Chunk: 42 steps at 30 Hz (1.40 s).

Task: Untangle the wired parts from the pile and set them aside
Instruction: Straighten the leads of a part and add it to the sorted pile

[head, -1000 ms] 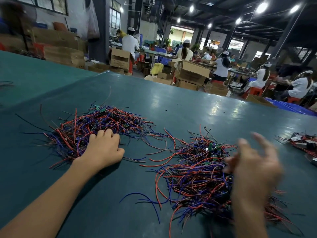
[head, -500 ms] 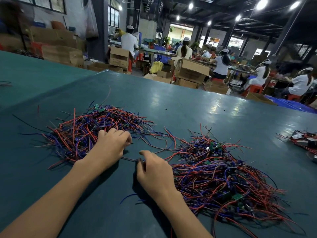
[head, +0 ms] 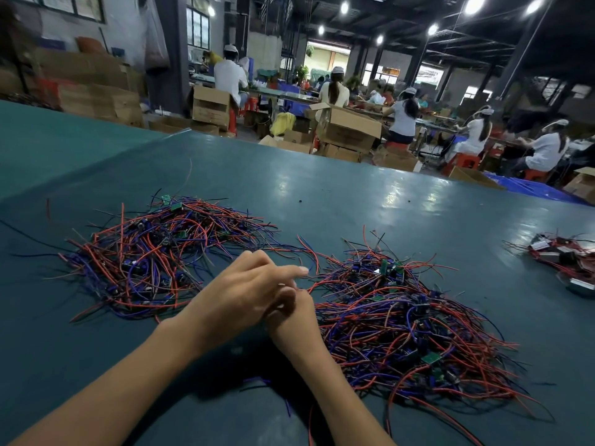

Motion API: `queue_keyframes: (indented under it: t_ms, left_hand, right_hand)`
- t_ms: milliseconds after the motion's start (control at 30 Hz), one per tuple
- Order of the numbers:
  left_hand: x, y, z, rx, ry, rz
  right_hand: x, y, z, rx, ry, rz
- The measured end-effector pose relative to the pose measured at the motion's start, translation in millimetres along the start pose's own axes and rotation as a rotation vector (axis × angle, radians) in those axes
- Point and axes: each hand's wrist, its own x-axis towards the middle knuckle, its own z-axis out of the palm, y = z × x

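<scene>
Factory hall; one green bench [head: 322, 194] carries three wire piles.
The left pile [head: 154, 252] and right pile [head: 402, 317] lie near each other, with the third pile [head: 563, 255] well apart at the right edge. Between the first two, the left hand [head: 238, 294] overlaps the right hand [head: 288, 312]. Both are blurred, so I cannot tell either grip.
</scene>
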Motion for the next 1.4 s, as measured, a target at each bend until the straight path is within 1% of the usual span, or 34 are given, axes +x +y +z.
queue_keyframes:
  t_ms: [67, 167, 267, 300, 400, 467, 533, 667, 733, 833, 933, 1033, 1167, 1267, 1333, 1400]
  left_hand:
    - [0.0, -0.9, -1.8, 0.014, 0.003, -0.042]
    - [-5.7, -9.2, -8.6, -0.008, -0.059, -0.215]
    - [-14.2, -20.2, -14.0, -0.038, -0.096, -0.369]
    - [-15.5, -22.3, -14.6, -0.025, -0.102, -0.379]
    - [-14.8, -23.6, -12.5, 0.005, -0.083, -0.295]
    - [-12.3, -22.5, -11.0, -0.054, -0.069, -0.265]
    - [-10.6, -21.8, -12.4, -0.106, -0.081, -0.277]
    - [-15.1, -28.1, -14.9, -0.093, -0.07, -0.275]
    - [-15.8, -28.9, -13.4, -0.068, -0.034, -0.267]
    - [-13.0, -23.7, -12.2, -0.057, -0.002, -0.296]
    - [-10.6, -18.0, -13.9, -0.085, -0.056, -0.301]
    - [-10.0, -14.5, -14.4, -0.144, -0.113, -0.341]
    - [-10.2, -11.3, -13.1, -0.287, -0.137, -0.459]
    - [-7.5, -13.3, -17.6, -0.485, -0.11, -0.565]
    - [-7.1, -17.4, -21.4, -0.621, -0.128, -0.633]
    - [-7.5, -20.8, -23.0, -0.7, -0.169, -0.702]
  right_hand:
    - [0.5, -7.8, -2.4, 0.191, 0.039, 0.018]
    - [2.2, -15.3, -8.4, 0.486, 0.121, 0.086]
    - [2.6, -19.1, -14.7, 0.709, 0.214, 0.175]
    - [2.1, -20.7, -15.4, 0.774, 0.222, 0.191]
    - [2.8, -25.8, -15.3, 0.916, 0.269, 0.234]
    - [3.0, -29.2, -15.4, 0.985, 0.3, 0.261]
    - [3.3, -31.4, -17.2, 1.029, 0.319, 0.275]
    - [4.9, -33.2, -26.1, 1.081, 0.333, 0.249]
    - [3.8, -33.6, -28.4, 1.059, 0.298, 0.232]
    - [1.3, -31.7, -24.0, 1.001, 0.198, 0.209]
    - [-0.9, -31.3, -17.9, 0.936, 0.132, 0.182]
    - [-2.2, -28.3, -16.9, 0.832, 0.136, 0.162]
    - [-2.3, -25.7, -16.9, 0.783, 0.149, 0.148]
    - [-1.8, -25.7, -18.9, 0.812, 0.129, 0.144]
    - [-2.1, -25.4, -20.1, 0.784, 0.115, 0.136]
    - [-2.8, -26.4, -19.4, 0.74, 0.131, 0.15]
